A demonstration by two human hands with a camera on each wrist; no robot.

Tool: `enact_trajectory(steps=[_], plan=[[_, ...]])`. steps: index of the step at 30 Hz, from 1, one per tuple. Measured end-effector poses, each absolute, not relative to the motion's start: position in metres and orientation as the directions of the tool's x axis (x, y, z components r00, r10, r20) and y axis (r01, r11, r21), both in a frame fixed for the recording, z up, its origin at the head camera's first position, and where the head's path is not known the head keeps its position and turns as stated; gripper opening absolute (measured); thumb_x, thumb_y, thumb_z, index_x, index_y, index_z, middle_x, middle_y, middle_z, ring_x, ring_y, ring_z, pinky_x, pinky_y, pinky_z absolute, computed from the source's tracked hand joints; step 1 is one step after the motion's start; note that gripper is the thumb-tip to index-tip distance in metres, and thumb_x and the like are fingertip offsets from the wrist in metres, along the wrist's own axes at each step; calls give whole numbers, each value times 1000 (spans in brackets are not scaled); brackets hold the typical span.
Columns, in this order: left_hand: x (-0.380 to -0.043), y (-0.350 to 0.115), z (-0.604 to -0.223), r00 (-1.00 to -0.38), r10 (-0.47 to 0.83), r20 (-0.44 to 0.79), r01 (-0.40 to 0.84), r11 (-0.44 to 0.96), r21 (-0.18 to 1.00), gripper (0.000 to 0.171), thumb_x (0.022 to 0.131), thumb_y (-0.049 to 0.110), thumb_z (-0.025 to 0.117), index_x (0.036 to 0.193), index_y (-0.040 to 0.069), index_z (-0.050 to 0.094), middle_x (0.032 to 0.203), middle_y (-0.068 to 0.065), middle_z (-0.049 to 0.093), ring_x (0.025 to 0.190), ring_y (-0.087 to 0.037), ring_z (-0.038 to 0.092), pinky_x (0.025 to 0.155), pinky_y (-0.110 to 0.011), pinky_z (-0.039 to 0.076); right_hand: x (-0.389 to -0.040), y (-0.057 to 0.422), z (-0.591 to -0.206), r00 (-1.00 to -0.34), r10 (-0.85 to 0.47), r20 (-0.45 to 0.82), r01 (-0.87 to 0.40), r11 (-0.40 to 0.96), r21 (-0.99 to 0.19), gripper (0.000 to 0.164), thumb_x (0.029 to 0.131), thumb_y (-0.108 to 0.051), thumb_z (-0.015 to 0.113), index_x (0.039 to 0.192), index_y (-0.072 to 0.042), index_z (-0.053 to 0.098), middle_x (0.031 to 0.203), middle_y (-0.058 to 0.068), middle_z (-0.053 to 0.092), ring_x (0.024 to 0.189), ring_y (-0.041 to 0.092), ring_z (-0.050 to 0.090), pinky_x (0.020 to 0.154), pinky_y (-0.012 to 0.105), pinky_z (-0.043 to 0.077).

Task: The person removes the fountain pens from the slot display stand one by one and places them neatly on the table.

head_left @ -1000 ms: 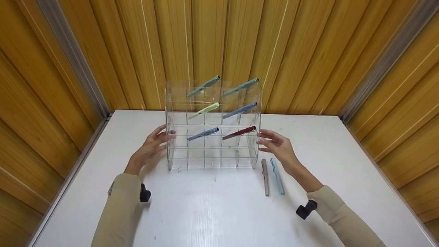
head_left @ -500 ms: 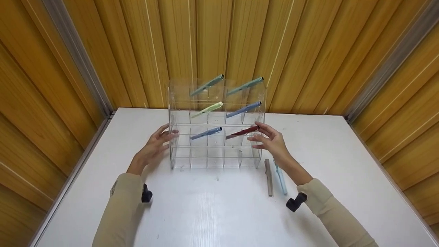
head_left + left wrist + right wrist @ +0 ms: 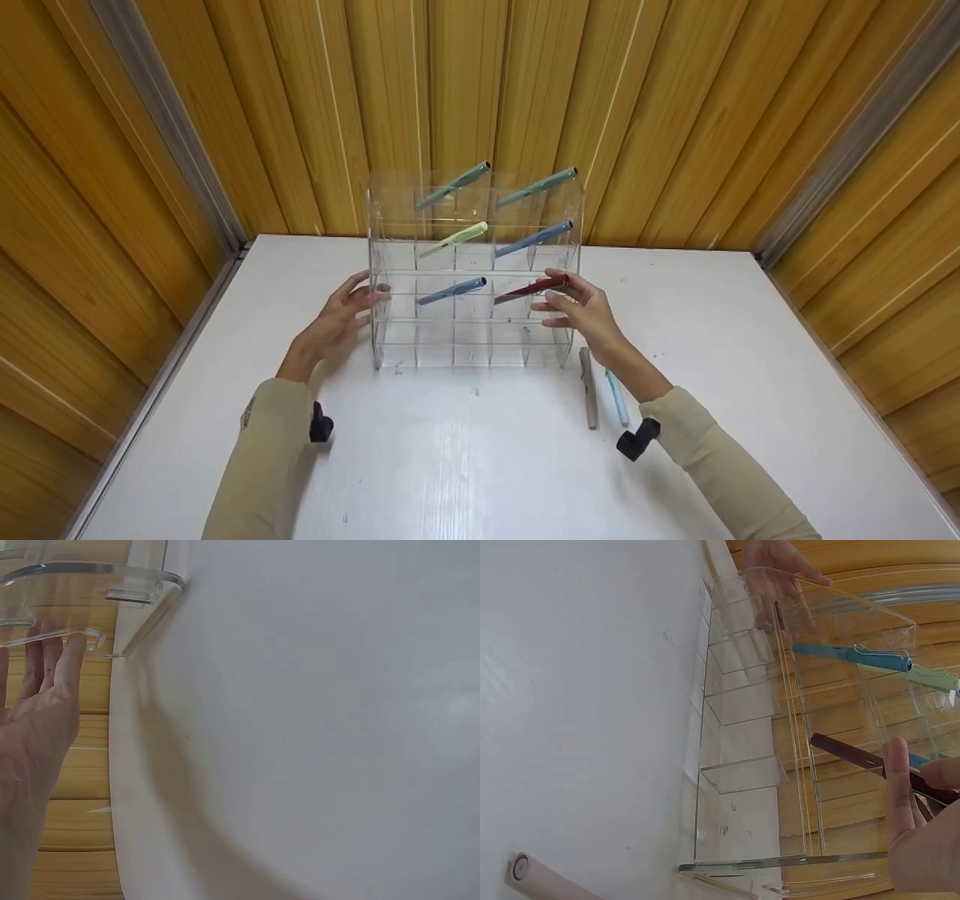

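A transparent acrylic pen rack with several tiers stands on the white table. My right hand pinches a dark red pen at its upper part, between thumb and fingers. That pen lies slanted in the lower tier on the right. At the rack's left side, my left hand touches the side panel with nearly straight fingers. Left of the dark red pen rests a blue-grey pen. Above them sit a pale green pen, a blue pen and two green pens, one left and one right.
A taupe pen and a light blue pen lie on the table at the rack's front right; the right forearm partly covers the light blue one. Yellow wood-look panels rise behind the rack.
My right hand has left the rack's right side, moved left and taken hold of the dark red pen. My left hand stays at the left side. The whole view has shifted slightly.
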State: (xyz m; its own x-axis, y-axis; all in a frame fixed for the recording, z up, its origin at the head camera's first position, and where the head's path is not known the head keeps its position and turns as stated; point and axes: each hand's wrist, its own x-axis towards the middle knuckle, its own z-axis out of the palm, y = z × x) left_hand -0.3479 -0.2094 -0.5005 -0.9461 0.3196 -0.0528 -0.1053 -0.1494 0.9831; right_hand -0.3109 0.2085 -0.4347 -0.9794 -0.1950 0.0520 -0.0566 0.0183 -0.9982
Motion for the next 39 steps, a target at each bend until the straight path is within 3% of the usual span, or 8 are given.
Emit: enact_trajectory(steps=[13,24,30,39], plan=[[-353,-209,-501,-936,349,-46,-98,-131,987,68,105,21,54,162,14,17,163,-21,34,155,-35,28,128,-60,17,-312,202,-437,-998,-60,35,-35,-7,-999,41,100,-12,66,138,-2,58,118,4,73,86,11,76,68,29,64],[-357,-208,-506,-932,357,-54,-105,-123,987,67,106,19,53,162,14,16,164,-21,32,156,-34,25,128,-58,16,-310,196,-444,-997,41,65,-68,-77,-995,27,96,-12,71,121,-7,66,101,-2,73,76,11,73,61,26,62],[-355,-212,-503,-938,344,-41,-92,-132,987,67,106,19,53,162,13,17,163,-22,33,156,-34,26,128,-58,18,-310,194,-437,-994,41,100,-103,-77,-992,36,96,-13,71,129,1,61,99,-4,73,78,11,73,67,25,62],[-355,-214,-503,-935,351,-48,-99,-128,987,69,105,19,56,162,15,18,163,-21,33,156,-33,26,128,-57,18,-301,203,-427,-985,77,152,-160,-108,-981,40,97,-10,70,134,1,60,98,-5,73,86,9,71,72,23,61]])
